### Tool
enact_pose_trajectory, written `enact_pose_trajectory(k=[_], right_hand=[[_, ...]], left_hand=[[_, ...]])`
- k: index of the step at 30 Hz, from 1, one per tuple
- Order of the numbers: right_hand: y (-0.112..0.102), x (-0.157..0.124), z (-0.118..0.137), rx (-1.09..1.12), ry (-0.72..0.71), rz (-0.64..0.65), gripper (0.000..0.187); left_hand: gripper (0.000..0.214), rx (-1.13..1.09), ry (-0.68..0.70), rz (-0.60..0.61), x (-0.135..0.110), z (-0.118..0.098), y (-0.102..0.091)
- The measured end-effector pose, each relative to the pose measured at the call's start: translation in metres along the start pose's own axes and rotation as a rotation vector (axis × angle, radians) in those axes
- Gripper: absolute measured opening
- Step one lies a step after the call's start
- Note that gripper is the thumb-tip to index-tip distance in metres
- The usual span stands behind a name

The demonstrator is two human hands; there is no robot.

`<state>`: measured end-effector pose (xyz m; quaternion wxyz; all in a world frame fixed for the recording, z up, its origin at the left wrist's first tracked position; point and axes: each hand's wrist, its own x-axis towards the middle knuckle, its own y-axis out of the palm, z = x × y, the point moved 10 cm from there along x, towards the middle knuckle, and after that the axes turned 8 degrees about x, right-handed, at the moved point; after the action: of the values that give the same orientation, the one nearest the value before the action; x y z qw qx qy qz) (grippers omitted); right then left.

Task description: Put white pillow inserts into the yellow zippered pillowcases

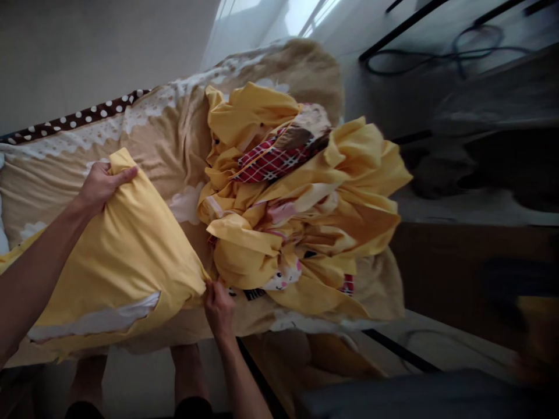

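Observation:
A yellow pillowcase lies on the bed's left part, spread at a slant. Through a slit near its front edge shows a white pillow. My left hand is closed on the far corner of the pillowcase, thumb on top. At its right corner, my right hand pinches the fabric with closed fingers. Just beyond the right hand is a crumpled heap of yellow cloth, with red plaid fabric and a white animal-face print among its folds.
Under everything is a tan, cloud-patterned blanket on a narrow bed. A brown polka-dot strip runs along the wall side. At the upper right, a dark cable lies near black metal legs. My legs stand at the near edge.

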<state>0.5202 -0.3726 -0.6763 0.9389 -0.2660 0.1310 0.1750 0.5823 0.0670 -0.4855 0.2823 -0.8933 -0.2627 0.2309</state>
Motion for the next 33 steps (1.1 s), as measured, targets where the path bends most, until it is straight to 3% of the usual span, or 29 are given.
enact_pose_trajectory(k=[2, 4, 6, 8, 9, 11, 14, 16, 19, 22, 27, 30, 33], right_hand=[[-0.005, 0.008, -0.003, -0.077, -0.038, -0.046, 0.041], [-0.002, 0.01, 0.004, -0.172, -0.125, -0.064, 0.041], [0.005, 0.001, 0.027, -0.236, -0.263, -0.06, 0.037], [0.013, -0.018, 0.063, -0.247, -0.41, -0.039, 0.029], [0.018, -0.028, 0.083, -0.248, -0.48, -0.014, 0.028], [0.035, -0.045, 0.123, -0.26, -0.612, 0.113, 0.032], [0.078, -0.052, 0.163, -0.333, -0.777, 0.443, 0.036], [0.107, -0.042, 0.171, -0.432, -0.837, 0.649, 0.034], [0.134, -0.024, 0.176, -0.574, -0.926, 0.868, 0.014], [0.134, -0.023, 0.193, -0.59, -1.038, 0.971, 0.015], [0.107, -0.023, 0.22, -0.478, -0.976, 0.864, 0.023], [0.115, -0.021, 0.22, -0.541, -0.957, 0.864, 0.035], [0.13, -0.018, 0.23, -0.598, -0.98, 0.929, 0.026]], left_hand=[[0.035, 0.21, 0.128, -0.095, -0.003, -0.012, -0.009], [0.029, 0.395, 0.269, -0.175, -0.03, -0.022, -0.015], [0.023, 0.492, 0.42, -0.204, -0.084, -0.024, -0.012], [0.012, 0.514, 0.605, -0.135, -0.159, -0.012, 0.002], [0.011, 0.563, 0.622, -0.049, -0.195, 0.008, 0.013], [0.023, 0.711, 0.524, 0.069, -0.257, 0.065, 0.025], [0.033, 0.912, 0.367, 0.034, -0.323, 0.145, 0.011], [0.027, 1.035, 0.371, 0.028, -0.348, 0.175, 0.003], [0.016, 1.053, 0.345, 0.073, -0.354, 0.195, -0.01], [0.025, 0.828, 0.285, 0.098, -0.346, 0.188, -0.034], [0.031, 0.551, 0.123, 0.006, -0.341, 0.173, -0.094], [0.032, 0.522, 0.11, 0.028, -0.328, 0.169, -0.108], [0.033, 0.601, 0.11, -0.008, -0.309, 0.166, -0.121]])
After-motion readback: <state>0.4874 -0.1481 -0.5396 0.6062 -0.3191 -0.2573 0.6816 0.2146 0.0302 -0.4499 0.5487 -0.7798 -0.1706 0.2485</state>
